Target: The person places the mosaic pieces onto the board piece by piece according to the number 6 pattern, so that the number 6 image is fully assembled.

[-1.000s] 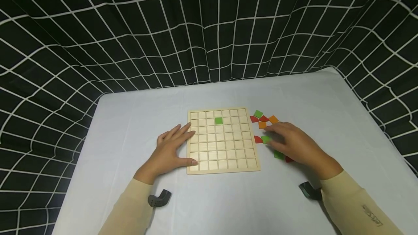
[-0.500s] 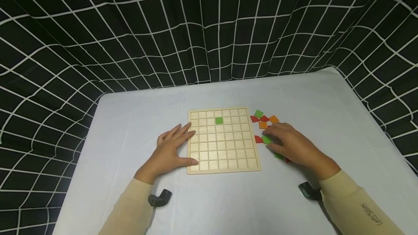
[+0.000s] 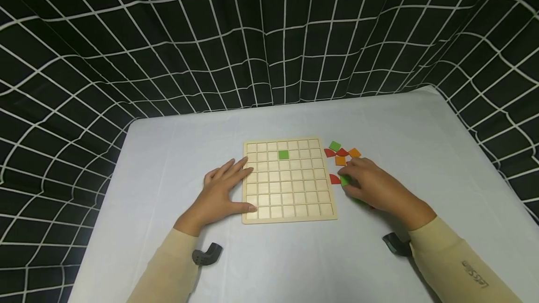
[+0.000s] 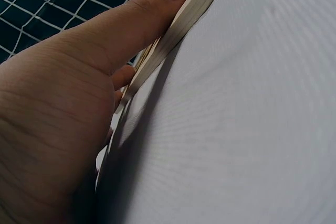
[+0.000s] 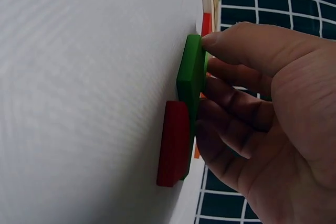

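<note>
Green tile (image 3: pixel 344 180) at curled right hand (image 3: pixel 371 183), grip unclear; spread left hand (image 3: pixel 219 195) touching board (image 3: pixel 290 186).

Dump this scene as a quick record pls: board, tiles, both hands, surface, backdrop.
board: pale wooden grid board, lying flat
tile on board: one green square, middle column, second row from far edge
tiles right of board: red quarter-circles, orange squares, more green squares; some partly hidden, so no full count
left hand: fingers and thumb resting on board's left side
right hand: thumb and fingers about a green tile; firm grip unclear
surface: white-covered table
backdrop: black fabric with white grid
</note>
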Action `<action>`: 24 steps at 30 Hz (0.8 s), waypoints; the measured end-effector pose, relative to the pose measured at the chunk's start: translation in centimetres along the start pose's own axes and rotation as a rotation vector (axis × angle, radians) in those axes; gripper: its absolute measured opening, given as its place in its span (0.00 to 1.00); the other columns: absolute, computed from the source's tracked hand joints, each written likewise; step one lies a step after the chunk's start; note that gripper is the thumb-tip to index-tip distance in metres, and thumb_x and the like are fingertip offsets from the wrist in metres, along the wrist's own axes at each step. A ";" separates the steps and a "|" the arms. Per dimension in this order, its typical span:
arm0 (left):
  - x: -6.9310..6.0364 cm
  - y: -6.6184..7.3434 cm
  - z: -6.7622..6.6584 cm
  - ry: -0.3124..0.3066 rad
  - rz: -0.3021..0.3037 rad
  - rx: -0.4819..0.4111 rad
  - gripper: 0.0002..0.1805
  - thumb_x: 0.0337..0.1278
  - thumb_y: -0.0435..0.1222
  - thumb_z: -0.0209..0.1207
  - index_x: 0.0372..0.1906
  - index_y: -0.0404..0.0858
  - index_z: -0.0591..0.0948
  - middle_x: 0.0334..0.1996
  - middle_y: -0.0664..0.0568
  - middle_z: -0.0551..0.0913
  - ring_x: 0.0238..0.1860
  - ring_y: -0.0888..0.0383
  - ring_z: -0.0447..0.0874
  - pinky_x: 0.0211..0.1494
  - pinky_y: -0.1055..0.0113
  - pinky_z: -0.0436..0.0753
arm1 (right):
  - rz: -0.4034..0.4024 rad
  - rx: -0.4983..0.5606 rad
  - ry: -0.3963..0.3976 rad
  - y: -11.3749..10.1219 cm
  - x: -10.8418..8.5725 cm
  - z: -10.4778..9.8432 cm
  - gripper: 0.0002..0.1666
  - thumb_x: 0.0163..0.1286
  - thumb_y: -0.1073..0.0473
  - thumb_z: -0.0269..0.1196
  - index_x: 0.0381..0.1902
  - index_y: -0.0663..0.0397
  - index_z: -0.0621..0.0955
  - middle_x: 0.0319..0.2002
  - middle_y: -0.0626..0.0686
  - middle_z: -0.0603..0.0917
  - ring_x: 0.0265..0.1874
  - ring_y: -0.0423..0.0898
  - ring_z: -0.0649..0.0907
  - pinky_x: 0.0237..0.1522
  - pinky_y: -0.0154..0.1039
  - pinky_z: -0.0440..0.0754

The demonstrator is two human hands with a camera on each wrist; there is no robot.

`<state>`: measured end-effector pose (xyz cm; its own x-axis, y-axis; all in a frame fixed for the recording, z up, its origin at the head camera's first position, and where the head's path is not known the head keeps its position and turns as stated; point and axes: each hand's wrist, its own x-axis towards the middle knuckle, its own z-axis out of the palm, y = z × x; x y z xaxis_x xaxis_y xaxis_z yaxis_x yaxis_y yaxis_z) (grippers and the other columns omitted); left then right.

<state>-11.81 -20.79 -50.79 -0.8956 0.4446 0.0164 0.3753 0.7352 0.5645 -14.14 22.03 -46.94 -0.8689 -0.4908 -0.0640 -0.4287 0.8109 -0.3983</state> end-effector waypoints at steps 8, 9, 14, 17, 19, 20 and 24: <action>0.1 -0.1 0.0 -0.003 -0.003 0.011 0.55 0.52 0.64 0.78 0.84 0.50 0.71 0.88 0.61 0.52 0.87 0.49 0.43 0.79 0.40 0.45 | -0.008 -0.031 -0.002 -0.3 0.2 -0.3 0.15 0.66 0.64 0.79 0.49 0.60 0.89 0.43 0.50 0.84 0.47 0.55 0.81 0.54 0.56 0.84; 0.1 -0.1 0.1 -0.005 -0.004 0.009 0.55 0.53 0.64 0.78 0.84 0.50 0.71 0.88 0.61 0.52 0.87 0.49 0.43 0.79 0.40 0.45 | -0.012 -0.037 0.000 -0.4 0.3 -0.3 0.14 0.66 0.64 0.79 0.48 0.60 0.89 0.42 0.49 0.83 0.46 0.54 0.81 0.53 0.55 0.84; 0.1 -0.2 0.1 -0.005 -0.002 0.005 0.56 0.52 0.64 0.79 0.84 0.50 0.71 0.88 0.61 0.52 0.87 0.49 0.43 0.78 0.40 0.45 | -0.033 -0.075 0.015 -0.6 0.3 -0.2 0.12 0.64 0.64 0.79 0.45 0.58 0.89 0.37 0.47 0.81 0.40 0.50 0.81 0.48 0.52 0.85; 0.1 -0.2 0.2 -0.004 -0.002 0.009 0.56 0.52 0.64 0.79 0.84 0.50 0.71 0.88 0.61 0.52 0.87 0.49 0.43 0.78 0.40 0.45 | -0.050 -0.101 0.027 -0.7 0.2 -0.2 0.12 0.64 0.65 0.78 0.44 0.58 0.89 0.36 0.47 0.80 0.37 0.50 0.80 0.45 0.50 0.84; 0.1 -0.2 0.2 -0.003 -0.002 0.011 0.56 0.52 0.64 0.79 0.84 0.50 0.71 0.88 0.62 0.52 0.87 0.49 0.43 0.78 0.40 0.45 | -0.059 -0.114 0.032 -0.8 0.2 -0.1 0.11 0.63 0.66 0.78 0.43 0.57 0.88 0.36 0.47 0.78 0.36 0.49 0.79 0.42 0.48 0.84; 0.1 -0.2 0.2 -0.002 -0.003 0.012 0.56 0.52 0.65 0.78 0.84 0.50 0.71 0.88 0.62 0.52 0.87 0.49 0.43 0.78 0.40 0.45 | -0.064 -0.119 0.034 -0.8 0.2 -0.1 0.12 0.62 0.66 0.78 0.43 0.56 0.88 0.35 0.47 0.77 0.35 0.49 0.78 0.40 0.47 0.83; 0.1 -0.2 0.2 0.005 -0.001 0.016 0.56 0.51 0.66 0.78 0.83 0.50 0.72 0.88 0.61 0.53 0.87 0.48 0.44 0.78 0.39 0.46 | -0.083 -0.102 0.048 -0.8 0.1 0.0 0.14 0.60 0.69 0.78 0.43 0.55 0.87 0.36 0.47 0.75 0.34 0.48 0.76 0.37 0.45 0.80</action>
<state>-11.94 -20.80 -51.11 -0.8971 0.4413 0.0202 0.3783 0.7437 0.5512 -13.90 21.36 -46.64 -0.8391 -0.5439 0.0106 -0.5207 0.7975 -0.3047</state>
